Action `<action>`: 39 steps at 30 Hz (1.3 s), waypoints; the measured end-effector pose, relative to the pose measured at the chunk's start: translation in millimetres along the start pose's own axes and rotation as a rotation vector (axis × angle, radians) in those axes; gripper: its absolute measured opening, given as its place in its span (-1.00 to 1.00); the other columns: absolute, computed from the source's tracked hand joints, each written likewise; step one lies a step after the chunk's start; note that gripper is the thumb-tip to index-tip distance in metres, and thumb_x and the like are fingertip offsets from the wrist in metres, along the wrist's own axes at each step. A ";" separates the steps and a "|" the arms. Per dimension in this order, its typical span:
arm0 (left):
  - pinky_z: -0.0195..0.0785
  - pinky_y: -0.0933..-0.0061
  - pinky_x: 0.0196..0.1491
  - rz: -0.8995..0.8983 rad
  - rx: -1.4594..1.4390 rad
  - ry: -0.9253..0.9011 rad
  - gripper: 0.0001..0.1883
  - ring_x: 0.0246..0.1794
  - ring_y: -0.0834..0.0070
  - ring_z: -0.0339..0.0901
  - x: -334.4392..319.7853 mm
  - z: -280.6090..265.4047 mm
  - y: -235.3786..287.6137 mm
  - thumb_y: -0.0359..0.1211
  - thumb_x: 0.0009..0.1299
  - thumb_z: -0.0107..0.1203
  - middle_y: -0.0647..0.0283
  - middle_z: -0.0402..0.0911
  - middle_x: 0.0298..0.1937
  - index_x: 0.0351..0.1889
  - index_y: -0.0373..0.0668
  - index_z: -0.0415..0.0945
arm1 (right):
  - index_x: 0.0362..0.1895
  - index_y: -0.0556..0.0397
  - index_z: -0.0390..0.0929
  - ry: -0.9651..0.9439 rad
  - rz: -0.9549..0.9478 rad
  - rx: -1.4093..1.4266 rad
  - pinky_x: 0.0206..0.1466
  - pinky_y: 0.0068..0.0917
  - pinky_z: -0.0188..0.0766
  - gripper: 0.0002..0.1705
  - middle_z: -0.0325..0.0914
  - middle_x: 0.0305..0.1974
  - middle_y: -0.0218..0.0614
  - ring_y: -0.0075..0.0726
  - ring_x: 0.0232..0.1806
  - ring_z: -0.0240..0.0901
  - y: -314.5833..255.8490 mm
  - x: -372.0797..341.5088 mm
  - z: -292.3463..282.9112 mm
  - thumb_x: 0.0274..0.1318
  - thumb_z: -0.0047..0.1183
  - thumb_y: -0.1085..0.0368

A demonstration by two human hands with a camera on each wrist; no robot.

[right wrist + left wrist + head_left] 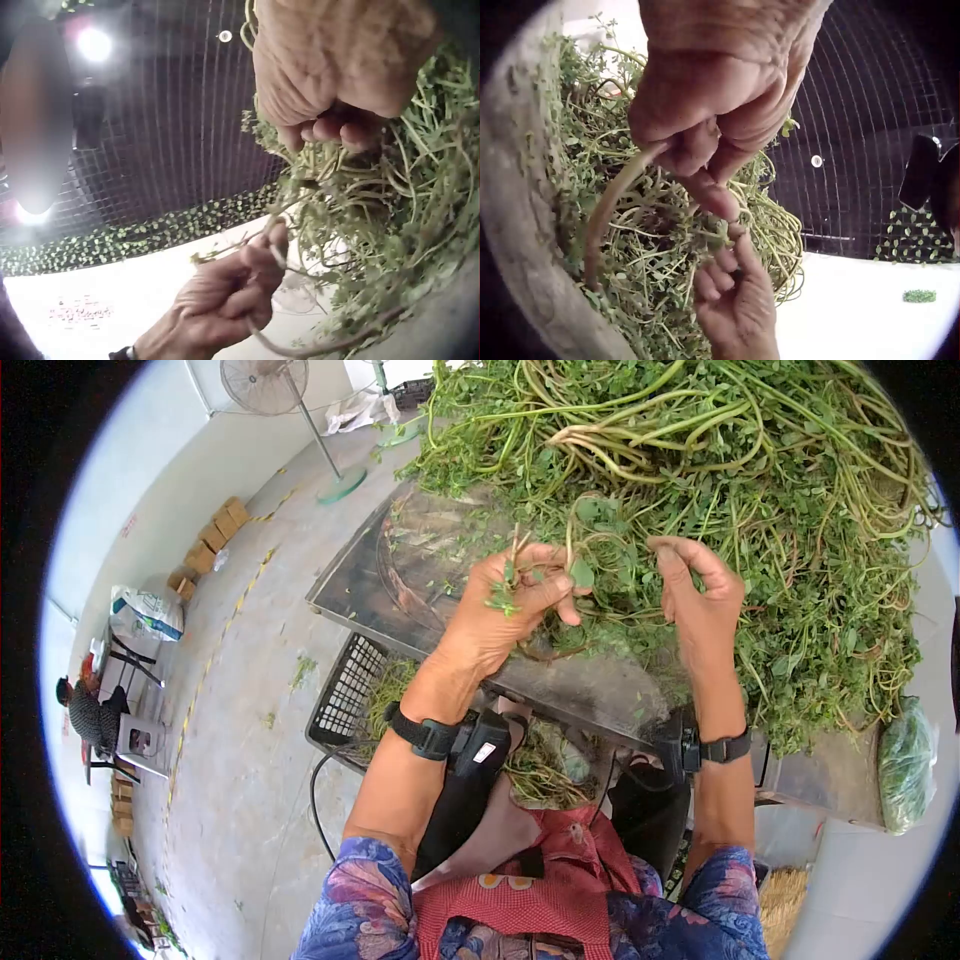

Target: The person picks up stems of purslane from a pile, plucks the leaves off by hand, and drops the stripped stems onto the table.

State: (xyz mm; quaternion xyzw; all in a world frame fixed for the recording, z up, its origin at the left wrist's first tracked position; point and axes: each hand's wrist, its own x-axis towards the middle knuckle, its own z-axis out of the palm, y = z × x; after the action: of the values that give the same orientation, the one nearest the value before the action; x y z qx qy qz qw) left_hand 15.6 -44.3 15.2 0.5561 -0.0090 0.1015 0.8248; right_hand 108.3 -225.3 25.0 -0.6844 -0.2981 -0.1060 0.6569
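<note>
The left hand [515, 600] pinches a thin leafy stem [570, 540] between thumb and fingers above the edge of a dark worktop [600, 685]. A thicker stem [604, 214] curves down from that hand [712, 90] in the left wrist view. Facing it, a short way off, the right hand [705, 590] has bent fingers, with thumb and index finger near each other; whether a thin stem lies between them cannot be told. Its fingertips are hidden in the right wrist view. Behind both hands lies a big heap of green stems and leaves [800, 580].
Below the worktop's left part is a black crate [345, 690] with greens inside. More stems [545, 765] lie below, near the lap. A bag of greens [905, 765] rests at the right edge. A standing fan [265, 380], boxes [215, 535] and a seated person [95, 715] are farther left.
</note>
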 end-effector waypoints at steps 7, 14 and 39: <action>0.41 0.63 -0.42 0.256 0.297 0.054 -0.76 -0.48 0.59 0.54 6.4 9.3 -14.2 -0.50 0.25 0.14 0.22 0.61 -0.32 -0.14 -0.36 0.49 | -0.49 0.13 0.54 -0.221 0.520 0.247 -0.75 -0.72 -0.08 -0.61 0.27 -0.73 -0.58 -0.75 -0.78 0.05 -27.0 -19.7 16.9 0.14 0.06 0.04; 0.41 0.62 -0.38 0.164 0.242 0.039 -0.78 -0.49 0.60 0.53 2.4 7.6 -11.5 -0.51 0.24 0.15 0.20 0.62 -0.33 -0.16 -0.37 0.51 | -0.22 0.12 0.55 -0.058 0.256 0.244 -0.70 -0.76 -0.05 -0.71 0.35 -0.62 -0.58 -0.79 -0.73 0.08 -20.9 -14.2 7.0 0.08 0.13 0.17; 0.06 0.73 -0.65 -0.020 -0.003 0.065 -0.73 -0.53 0.59 0.51 -0.7 -2.8 0.7 -0.38 0.30 0.12 0.15 0.59 -0.40 -0.09 -0.31 0.42 | -0.42 0.13 0.55 -0.661 0.162 0.091 -0.43 -0.60 0.34 -0.85 0.52 -0.55 -0.40 -0.49 -0.55 0.42 -40.7 -75.0 -50.3 -0.02 0.15 0.30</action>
State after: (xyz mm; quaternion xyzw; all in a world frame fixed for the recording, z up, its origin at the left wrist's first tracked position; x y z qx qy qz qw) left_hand 14.5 -41.6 14.6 0.5514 0.0234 0.1112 0.8265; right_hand 38.4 -295.6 24.5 -0.6731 -0.4442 0.1874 0.5608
